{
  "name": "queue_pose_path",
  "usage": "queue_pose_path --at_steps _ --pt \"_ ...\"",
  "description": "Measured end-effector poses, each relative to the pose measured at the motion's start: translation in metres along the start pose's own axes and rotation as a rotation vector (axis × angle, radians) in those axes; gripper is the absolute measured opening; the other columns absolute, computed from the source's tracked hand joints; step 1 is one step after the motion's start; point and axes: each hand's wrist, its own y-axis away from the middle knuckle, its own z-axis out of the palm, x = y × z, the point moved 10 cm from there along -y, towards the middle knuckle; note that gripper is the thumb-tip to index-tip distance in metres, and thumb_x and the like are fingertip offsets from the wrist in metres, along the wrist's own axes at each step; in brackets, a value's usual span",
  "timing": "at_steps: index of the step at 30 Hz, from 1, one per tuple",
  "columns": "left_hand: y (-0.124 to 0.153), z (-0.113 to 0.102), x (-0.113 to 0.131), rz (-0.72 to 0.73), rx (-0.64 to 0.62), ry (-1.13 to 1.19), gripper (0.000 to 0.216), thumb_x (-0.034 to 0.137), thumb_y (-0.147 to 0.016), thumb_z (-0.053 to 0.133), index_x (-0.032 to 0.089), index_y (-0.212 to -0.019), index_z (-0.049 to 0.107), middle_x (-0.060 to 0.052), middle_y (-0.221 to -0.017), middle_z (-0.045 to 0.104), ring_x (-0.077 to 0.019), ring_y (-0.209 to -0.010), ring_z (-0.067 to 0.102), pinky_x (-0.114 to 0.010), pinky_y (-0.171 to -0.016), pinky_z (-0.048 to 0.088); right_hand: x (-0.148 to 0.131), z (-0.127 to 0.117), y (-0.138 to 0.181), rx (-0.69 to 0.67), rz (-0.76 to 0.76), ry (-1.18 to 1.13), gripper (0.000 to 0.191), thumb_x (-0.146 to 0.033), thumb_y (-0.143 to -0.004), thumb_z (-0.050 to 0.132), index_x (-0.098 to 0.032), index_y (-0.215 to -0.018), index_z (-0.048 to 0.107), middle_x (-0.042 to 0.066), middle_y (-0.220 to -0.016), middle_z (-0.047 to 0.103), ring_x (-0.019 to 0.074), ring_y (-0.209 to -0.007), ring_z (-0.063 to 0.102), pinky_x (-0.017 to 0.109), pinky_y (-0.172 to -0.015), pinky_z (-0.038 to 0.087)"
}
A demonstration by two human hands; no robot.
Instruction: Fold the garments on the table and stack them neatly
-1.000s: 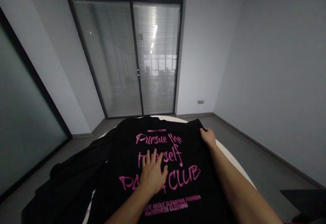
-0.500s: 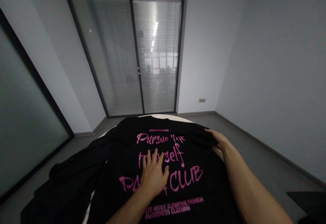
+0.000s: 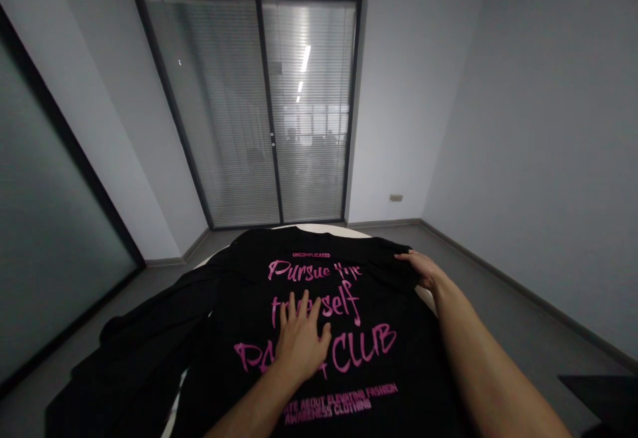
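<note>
A black long-sleeved shirt [image 3: 383, 298] with pink lettering is spread over a pale round table [image 3: 326, 228], covering most of it. Flat on the middle of the print lies my left hand [image 3: 302, 341], its fingers spread and holding nothing. My right hand [image 3: 421, 270] grips the fabric at the shirt's far right shoulder, thumb and fingers closed round the cloth; part of its fingers is hidden. The right sleeve appears folded in over the body there. To the left, the other sleeve [image 3: 139, 312] stretches out across and past the table's edge.
Beyond the table stand glass doors [image 3: 272, 112] with blinds and dark frames. A frosted glass panel [image 3: 44, 225] is at the left, a white wall [image 3: 548, 125] at the right. A dark object [image 3: 603, 398] sits at the lower right above the grey floor [image 3: 523, 298].
My right hand has drawn slightly inward to the left with the shoulder fabric. My left hand stays in place on the print.
</note>
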Motion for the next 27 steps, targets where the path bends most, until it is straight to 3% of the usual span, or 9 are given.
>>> queue_pose_path --at_steps 4,7,9,11,15,18,20,23,27 --pt "0.0 0.0 0.001 0.006 0.006 0.008 0.063 0.052 -0.094 0.036 0.027 -0.152 0.04 -0.003 -0.163 0.028 -0.0365 -0.151 0.015 -0.057 -0.122 0.014 -0.017 -0.029 -0.005 0.252 -0.191 0.079 0.065 -0.01 -0.074 0.067 -0.017 -0.136 0.052 0.012 -0.118 0.068 0.0226 -0.106 0.067 0.033 -0.091 0.057" --pt "0.0 0.0 0.001 0.014 0.022 0.022 0.063 0.052 -0.094 0.037 0.027 -0.151 0.041 -0.004 -0.162 0.029 -0.0366 -0.151 0.016 -0.057 -0.122 0.014 -0.043 -0.036 0.003 0.389 -0.495 0.386 0.079 -0.009 -0.072 0.064 -0.013 -0.148 0.041 0.016 -0.141 0.053 0.0275 -0.132 0.051 0.04 -0.112 0.041" --pt "0.001 0.0 0.001 0.013 0.028 0.024 0.062 0.051 -0.094 0.037 0.027 -0.151 0.042 -0.004 -0.162 0.03 -0.0367 -0.151 0.016 -0.056 -0.122 0.015 -0.046 -0.033 0.005 0.42 -0.586 0.558 0.085 -0.008 -0.069 0.064 -0.01 -0.15 0.037 0.018 -0.148 0.045 0.0301 -0.14 0.041 0.043 -0.119 0.031" --pt "0.001 0.0 0.0 0.009 0.024 0.022 0.062 0.051 -0.094 0.038 0.027 -0.151 0.042 -0.003 -0.162 0.03 -0.0368 -0.151 0.017 -0.057 -0.122 0.015 -0.034 -0.042 -0.003 0.467 -0.492 0.554 0.089 -0.011 -0.065 0.069 -0.008 -0.148 0.037 0.021 -0.146 0.046 0.0329 -0.139 0.042 0.045 -0.117 0.032" --pt "0.001 -0.001 0.001 0.007 0.015 0.007 0.062 0.051 -0.094 0.037 0.027 -0.152 0.04 -0.003 -0.162 0.029 -0.0361 -0.151 0.016 -0.056 -0.122 0.014 -0.007 -0.061 -0.014 0.545 -0.265 0.313 0.087 -0.02 -0.061 0.075 -0.015 -0.141 0.043 0.016 -0.125 0.063 0.0286 -0.111 0.064 0.038 -0.095 0.054" --pt "0.0 0.0 0.001 0.007 0.013 0.01 0.062 0.051 -0.094 0.036 0.027 -0.152 0.04 -0.003 -0.162 0.029 -0.0358 -0.151 0.016 -0.056 -0.122 0.014 -0.011 -0.058 -0.01 0.563 -0.28 0.268 0.075 -0.02 -0.067 0.068 -0.017 -0.139 0.046 0.012 -0.115 0.068 0.0232 -0.095 0.069 0.032 -0.082 0.058" --pt "0.0 0.001 0.0 0.007 0.021 0.018 0.063 0.051 -0.094 0.037 0.027 -0.152 0.04 -0.004 -0.162 0.029 -0.0362 -0.151 0.016 -0.056 -0.122 0.015 -0.023 -0.051 0.001 0.575 -0.34 0.272 0.07 -0.016 -0.07 0.061 -0.016 -0.139 0.049 0.012 -0.12 0.066 0.0224 -0.101 0.067 0.033 -0.09 0.055" --pt "-0.001 0.002 -0.001 0.011 0.034 0.023 0.062 0.051 -0.094 0.038 0.028 -0.151 0.041 -0.004 -0.162 0.029 -0.0365 -0.151 0.015 -0.057 -0.122 0.015 -0.06 -0.006 0.026 0.374 -0.629 0.421 0.062 -0.009 -0.072 0.05 -0.018 -0.132 0.059 0.008 -0.131 0.063 0.0219 -0.119 0.059 0.036 -0.108 0.043" --pt "-0.001 0.004 -0.001 0.017 0.05 0.017 0.062 0.051 -0.094 0.038 0.028 -0.151 0.041 -0.004 -0.162 0.029 -0.0364 -0.151 0.015 -0.056 -0.122 0.014 -0.064 0.09 0.058 -0.312 -0.795 0.616 0.043 -0.014 -0.075 0.056 -0.018 -0.116 0.068 0.005 -0.118 0.069 0.0206 -0.114 0.061 0.036 -0.109 0.041"
